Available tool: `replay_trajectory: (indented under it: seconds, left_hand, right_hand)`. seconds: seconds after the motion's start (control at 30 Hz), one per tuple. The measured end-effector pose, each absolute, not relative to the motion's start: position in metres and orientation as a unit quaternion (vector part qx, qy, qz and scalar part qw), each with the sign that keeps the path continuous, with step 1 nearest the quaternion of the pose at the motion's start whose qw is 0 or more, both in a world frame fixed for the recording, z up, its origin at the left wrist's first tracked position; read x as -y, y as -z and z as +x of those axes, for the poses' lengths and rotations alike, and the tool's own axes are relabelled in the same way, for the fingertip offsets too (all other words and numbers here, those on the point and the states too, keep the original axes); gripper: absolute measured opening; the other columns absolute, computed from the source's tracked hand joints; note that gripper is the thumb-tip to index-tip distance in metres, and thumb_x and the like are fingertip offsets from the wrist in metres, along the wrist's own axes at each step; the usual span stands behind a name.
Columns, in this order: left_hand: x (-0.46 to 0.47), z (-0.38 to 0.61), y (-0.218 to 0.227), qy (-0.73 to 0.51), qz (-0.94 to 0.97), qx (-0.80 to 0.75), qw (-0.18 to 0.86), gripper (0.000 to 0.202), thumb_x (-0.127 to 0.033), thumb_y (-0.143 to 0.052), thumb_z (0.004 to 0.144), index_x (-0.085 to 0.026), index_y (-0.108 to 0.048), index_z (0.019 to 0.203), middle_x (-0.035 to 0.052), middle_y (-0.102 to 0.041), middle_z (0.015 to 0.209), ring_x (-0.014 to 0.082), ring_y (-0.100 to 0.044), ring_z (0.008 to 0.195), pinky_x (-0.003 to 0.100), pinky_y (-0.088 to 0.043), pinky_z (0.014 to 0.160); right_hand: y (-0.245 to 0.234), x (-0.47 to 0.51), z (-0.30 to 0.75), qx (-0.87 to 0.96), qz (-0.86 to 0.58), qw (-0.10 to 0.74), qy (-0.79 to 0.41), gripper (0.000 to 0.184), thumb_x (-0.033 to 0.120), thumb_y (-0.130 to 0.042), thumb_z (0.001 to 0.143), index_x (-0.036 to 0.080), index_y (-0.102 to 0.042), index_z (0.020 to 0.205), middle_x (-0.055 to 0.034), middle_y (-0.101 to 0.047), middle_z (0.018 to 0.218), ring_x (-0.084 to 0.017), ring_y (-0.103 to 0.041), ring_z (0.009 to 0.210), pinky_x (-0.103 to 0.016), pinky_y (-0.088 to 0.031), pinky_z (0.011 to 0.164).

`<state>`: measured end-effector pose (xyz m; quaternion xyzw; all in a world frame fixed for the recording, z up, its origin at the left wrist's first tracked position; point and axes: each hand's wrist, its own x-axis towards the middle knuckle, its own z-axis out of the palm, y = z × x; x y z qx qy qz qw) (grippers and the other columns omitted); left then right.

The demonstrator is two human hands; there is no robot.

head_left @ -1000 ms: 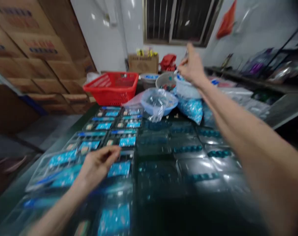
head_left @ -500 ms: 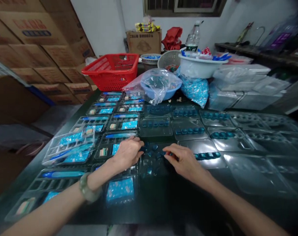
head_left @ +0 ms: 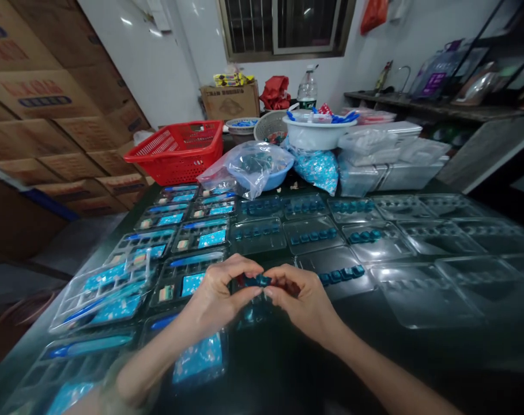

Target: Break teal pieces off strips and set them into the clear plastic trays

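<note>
My left hand (head_left: 218,291) and my right hand (head_left: 302,291) meet above the dark table, thumbs and fingertips pinched on small dark teal pieces (head_left: 262,280). Fingers partly cover these pieces, so their exact kind and number are unclear. Beneath the hands, a clear tray with more teal bits (head_left: 249,314) is partly hidden. Just right of my right hand lies a clear plastic tray (head_left: 307,262) with a row of teal pieces (head_left: 343,275). By my left hand, another tray holds a blue pen (head_left: 196,259), a striped eraser-like block (head_left: 166,293) and a blue patterned packet (head_left: 193,284).
More clear trays (head_left: 417,302) spread rightward. Behind them stand a red basket (head_left: 179,153), a blue basin (head_left: 266,180) under plastic film, a white basin (head_left: 316,135) and stacked clear packages (head_left: 387,167). Cardboard boxes (head_left: 37,95) are piled at the left.
My hands have come together from apart, now joined at the teal pieces. The camera view has tilted up and shifted, showing more wall and window.
</note>
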<state>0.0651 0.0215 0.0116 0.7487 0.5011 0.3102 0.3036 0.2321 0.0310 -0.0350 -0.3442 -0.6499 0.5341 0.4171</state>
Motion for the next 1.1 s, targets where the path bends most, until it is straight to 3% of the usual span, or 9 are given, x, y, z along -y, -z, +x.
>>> replay_trajectory:
  seconds: [0.23,0.43,0.57,0.7,0.77,0.87,0.97,1.1]
  left_hand:
    - [-0.029,0.083,-0.01,-0.271,0.751,-0.47,0.375,0.012,-0.007,-0.057,0.068,-0.016,-0.056,0.075,0.0004,-0.053,0.08,0.0108,-0.049,0.068,0.023,-0.039,0.059]
    - [-0.039,0.107,0.004,-0.275,0.687,-0.398,0.542,0.015,-0.008,-0.062,0.063,-0.015,-0.049,0.063,0.0016,-0.05,0.083,0.0117,-0.049,0.069,0.023,-0.038,0.058]
    - [-0.042,0.13,0.013,-0.301,0.569,-0.352,0.68,0.011,-0.017,-0.066,0.064,-0.015,-0.058,0.073,0.0031,-0.049,0.091,0.0122,-0.049,0.071,0.024,-0.038,0.059]
    - [-0.045,0.149,0.019,-0.309,0.466,-0.34,0.756,0.014,-0.026,-0.067,0.065,-0.013,-0.06,0.066,0.0038,-0.05,0.09,0.0077,-0.045,0.06,0.02,-0.031,0.048]
    - [-0.049,0.157,0.021,-0.296,0.44,-0.361,0.767,0.016,-0.026,-0.064,0.069,-0.012,-0.06,0.063,0.0046,-0.052,0.089,0.0042,-0.039,0.053,0.019,-0.026,0.044]
    - [-0.058,0.174,0.027,-0.294,0.397,-0.411,0.766,0.017,-0.024,-0.062,0.072,-0.011,-0.06,0.061,0.002,-0.053,0.068,0.0027,-0.032,0.046,0.018,-0.021,0.04]
    - [-0.069,0.198,0.032,-0.293,0.325,-0.442,0.783,0.013,-0.021,-0.066,0.067,-0.012,-0.061,0.06,-0.0007,-0.049,0.055,0.0046,-0.039,0.047,0.017,-0.023,0.041]
    - [-0.078,0.232,0.03,-0.274,0.288,-0.444,0.803,0.009,-0.02,-0.066,0.066,-0.012,-0.064,0.066,0.0021,-0.054,0.062,0.0074,-0.046,0.053,0.017,-0.027,0.042]
  right_hand:
    - [0.041,-0.029,0.253,0.544,-0.331,0.416,-0.649,0.013,0.019,-0.062,0.069,0.019,-0.056,0.08,0.0057,-0.05,0.064,-0.005,-0.045,0.054,-0.017,-0.037,0.049]
    - [0.048,-0.031,0.28,0.468,-0.318,0.359,-0.742,0.017,0.02,-0.068,0.062,0.015,-0.055,0.072,0.0059,-0.049,0.059,-0.004,-0.04,0.047,-0.016,-0.028,0.042]
    - [0.056,-0.028,0.292,0.389,-0.277,0.41,-0.777,0.018,0.017,-0.068,0.059,0.014,-0.052,0.066,0.0068,-0.047,0.051,-0.003,-0.036,0.039,-0.016,-0.023,0.038]
    - [0.06,-0.024,0.301,0.336,-0.252,0.478,-0.771,0.014,0.019,-0.063,0.066,0.015,-0.049,0.065,0.0082,-0.04,0.047,-0.002,-0.03,0.037,-0.016,-0.023,0.037]
    - [0.058,-0.023,0.307,0.365,-0.298,0.512,-0.718,0.011,0.02,-0.061,0.069,0.016,-0.051,0.069,0.0073,-0.041,0.051,-0.003,-0.033,0.04,-0.017,-0.027,0.039]
    - [0.054,-0.022,0.319,0.474,-0.431,0.566,-0.519,0.017,0.015,-0.061,0.068,0.019,-0.057,0.084,0.0022,-0.052,0.071,-0.007,-0.047,0.057,-0.019,-0.039,0.051]
    - [0.053,-0.025,0.337,0.586,-0.467,0.559,-0.354,0.027,0.012,-0.059,0.07,0.021,-0.06,0.096,-0.0021,-0.055,0.087,-0.011,-0.052,0.071,-0.023,-0.044,0.063]
    - [0.057,-0.033,0.367,0.634,-0.462,0.56,-0.268,0.026,0.013,-0.058,0.072,0.02,-0.062,0.097,-0.004,-0.057,0.086,-0.013,-0.055,0.074,-0.024,-0.046,0.065]
